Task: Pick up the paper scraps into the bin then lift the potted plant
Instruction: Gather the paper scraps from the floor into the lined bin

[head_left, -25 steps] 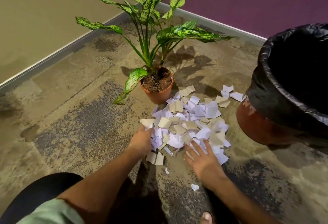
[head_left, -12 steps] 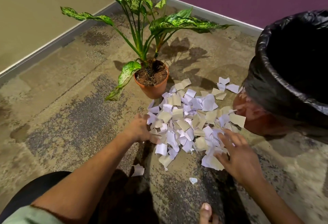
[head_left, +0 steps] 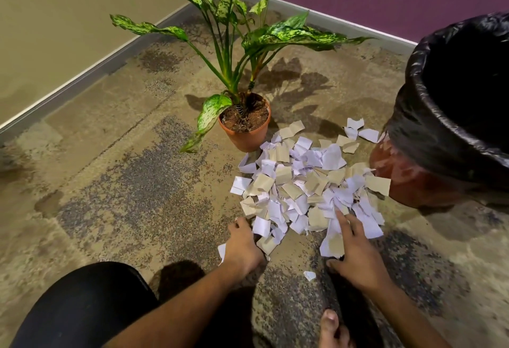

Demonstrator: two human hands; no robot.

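**Both hands at the near edge of the scrap pile**

We are crouching over a patterned carpet (head_left: 115, 182), with a heap of white and tan paper scraps (head_left: 305, 185) lying in front of us. Our left hand (head_left: 242, 248) is resting at the near left edge of the heap, fingers curled down over a few pieces; whether it is actually gripping any of them we cannot tell. Our right hand (head_left: 355, 254) is lying flat and spread on the near right edge, its index finger stretched out onto the scraps, pressing on them rather than holding any. One small scrap (head_left: 309, 275) is lying apart, between our wrists.

The potted plant (head_left: 243, 124) is standing upright in its orange pot just beyond the pile, touching its far left scraps. The bin (head_left: 429, 182), lined with a black bag (head_left: 440, 138), is sitting just to the right of the heap, its opening too dark to see into.
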